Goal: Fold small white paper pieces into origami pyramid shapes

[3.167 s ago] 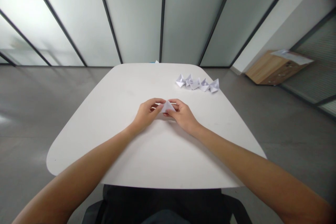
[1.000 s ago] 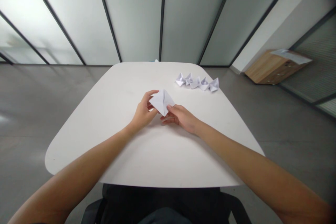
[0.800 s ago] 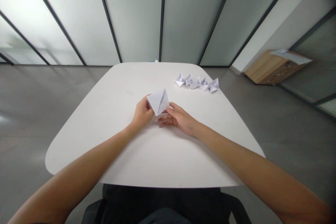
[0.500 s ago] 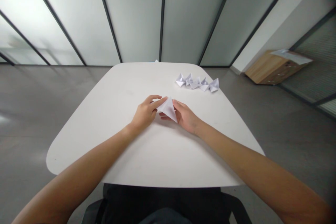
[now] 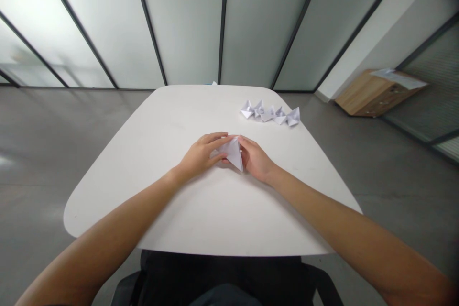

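A folded white paper triangle (image 5: 233,153) sits between the hands, just above the middle of the white table, its crisp creases meeting in a sharp point aimed toward the near side. The left hand (image 5: 199,155) lies over the triangle's left part, with its fingers (image 5: 215,142) straight, close together and pressing on the paper. The right hand (image 5: 254,160) meets it from the other side, with its fingers (image 5: 245,146) bent slightly and pinching the right edge. The two hands are almost touching, and the paper closes the small gap between them. Whether the paper touches the tabletop cannot be told.

The table (image 5: 107,205) has a smooth, matte white top with broad rounded corners, and it narrows toward the far side. Well apart from the hands, near the far right edge, a row of small folded paper shapes (image 5: 269,114) stands in a tight line, each one angular and pointed. The hands are well apart from the near edge, and both forearms reach in from that side.

Beyond the table, a gray polished floor (image 5: 50,153) runs to frosted glass panels (image 5: 182,24) in dark frames. A low wooden cabinet (image 5: 369,98) stands far off to the right.
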`<state>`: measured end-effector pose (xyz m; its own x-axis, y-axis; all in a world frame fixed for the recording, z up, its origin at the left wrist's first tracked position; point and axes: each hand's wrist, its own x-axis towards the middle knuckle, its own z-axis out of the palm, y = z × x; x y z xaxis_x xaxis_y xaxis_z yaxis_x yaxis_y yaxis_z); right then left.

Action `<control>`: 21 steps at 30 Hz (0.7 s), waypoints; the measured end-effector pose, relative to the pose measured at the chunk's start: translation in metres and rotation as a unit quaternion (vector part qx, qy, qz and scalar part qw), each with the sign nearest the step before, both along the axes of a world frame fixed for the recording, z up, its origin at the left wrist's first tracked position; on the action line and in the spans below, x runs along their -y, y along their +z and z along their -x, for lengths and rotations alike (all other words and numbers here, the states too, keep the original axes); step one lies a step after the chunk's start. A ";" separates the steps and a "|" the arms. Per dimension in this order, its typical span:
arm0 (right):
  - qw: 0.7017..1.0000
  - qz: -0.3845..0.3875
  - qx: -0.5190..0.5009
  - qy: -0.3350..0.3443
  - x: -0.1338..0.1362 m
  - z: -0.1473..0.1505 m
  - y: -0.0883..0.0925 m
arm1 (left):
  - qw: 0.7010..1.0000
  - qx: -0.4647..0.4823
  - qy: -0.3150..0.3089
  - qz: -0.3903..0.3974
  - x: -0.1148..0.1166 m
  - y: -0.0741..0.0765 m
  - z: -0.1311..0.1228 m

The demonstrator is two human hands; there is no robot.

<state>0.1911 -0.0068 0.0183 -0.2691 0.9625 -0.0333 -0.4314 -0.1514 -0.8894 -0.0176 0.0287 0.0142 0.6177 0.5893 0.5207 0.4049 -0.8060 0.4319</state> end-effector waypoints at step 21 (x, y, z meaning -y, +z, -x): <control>0.992 0.003 0.063 -0.112 -0.010 -0.006 -0.002 | 0.992 0.118 0.045 0.015 -0.002 0.000 -0.002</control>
